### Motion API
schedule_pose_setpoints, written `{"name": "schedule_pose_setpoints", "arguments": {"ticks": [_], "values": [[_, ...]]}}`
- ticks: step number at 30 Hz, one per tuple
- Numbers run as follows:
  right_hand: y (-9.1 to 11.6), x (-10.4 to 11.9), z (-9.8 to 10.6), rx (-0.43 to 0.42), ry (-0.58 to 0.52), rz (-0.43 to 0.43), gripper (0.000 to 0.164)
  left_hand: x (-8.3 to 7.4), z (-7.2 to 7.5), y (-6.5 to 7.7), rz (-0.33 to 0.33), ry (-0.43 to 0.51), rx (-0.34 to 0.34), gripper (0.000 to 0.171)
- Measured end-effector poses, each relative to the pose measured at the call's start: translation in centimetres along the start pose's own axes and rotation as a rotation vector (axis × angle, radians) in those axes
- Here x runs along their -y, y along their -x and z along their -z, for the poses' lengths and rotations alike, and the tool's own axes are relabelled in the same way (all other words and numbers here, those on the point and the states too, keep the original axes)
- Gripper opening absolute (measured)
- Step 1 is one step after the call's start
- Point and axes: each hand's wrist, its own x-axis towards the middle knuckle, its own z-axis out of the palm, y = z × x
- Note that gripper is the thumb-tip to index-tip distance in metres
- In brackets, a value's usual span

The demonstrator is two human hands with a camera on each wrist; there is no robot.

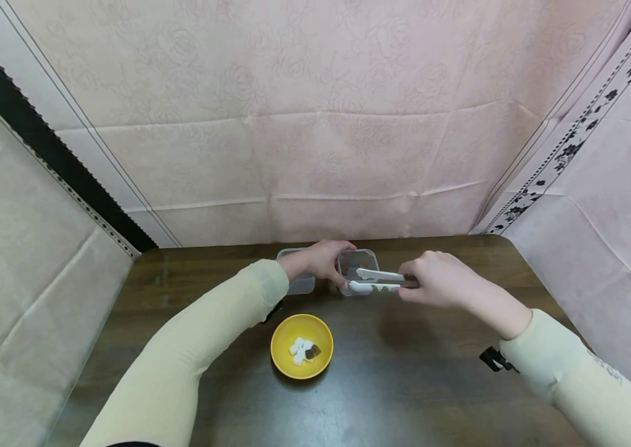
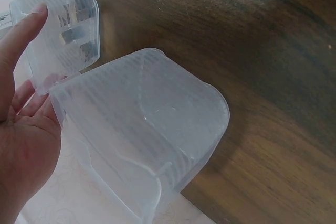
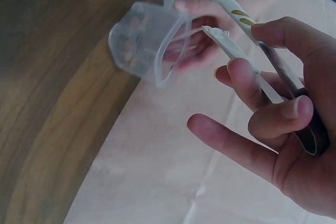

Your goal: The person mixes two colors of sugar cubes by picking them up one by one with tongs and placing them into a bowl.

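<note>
My left hand (image 1: 323, 259) grips a small clear plastic container (image 1: 373, 256) by its left side, thumb on the near wall and fingers at the far one. Several brown pieces (image 2: 67, 36) lie inside this container, as the left wrist view shows. In my right hand (image 1: 442, 278) is a pair of tongs (image 1: 378, 287) with white tips and metal arms. The spread tips point left, over the container, with nothing visible between them. In the right wrist view the tongs (image 3: 237, 13) lie between thumb and fingers, and the little finger sticks out.
A second clear container (image 2: 157, 103) stands just left of the first, partly behind my left wrist. Nearer to me, a yellow bowl (image 1: 280, 360) holds white pieces (image 1: 299, 347) and a brown piece (image 1: 313, 352). The dark wooden table (image 1: 404, 385) ends at a pale patterned cloth (image 1: 337, 155).
</note>
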Motion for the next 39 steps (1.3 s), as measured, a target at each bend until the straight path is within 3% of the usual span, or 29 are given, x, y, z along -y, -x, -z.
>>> {"name": "schedule_pose_setpoints", "arguments": {"ticks": [9, 16, 28, 39], "values": [[-2.3, -2.7, -0.9, 0.021, 0.016, -0.074, 0.031, 0.1, 0.1, 0.1, 0.016, 0.027, 0.008, 0.092], [-4.9, -3.6, -1.7, 0.067, 0.055, -0.1, 0.032, 0.0, 0.1, 0.1, 0.022, 0.004, 0.0, 0.091], [-7.6, -3.4, -2.6, 0.139, 0.121, -0.119, 0.033, -0.3, 0.2, 0.0, 0.019, 0.001, 0.002, 0.092], [-9.3, -2.4, -3.3, 0.173, 0.253, -0.11, 0.03, -0.2, 0.1, 0.0, 0.018, 0.001, -0.002, 0.091]]}}
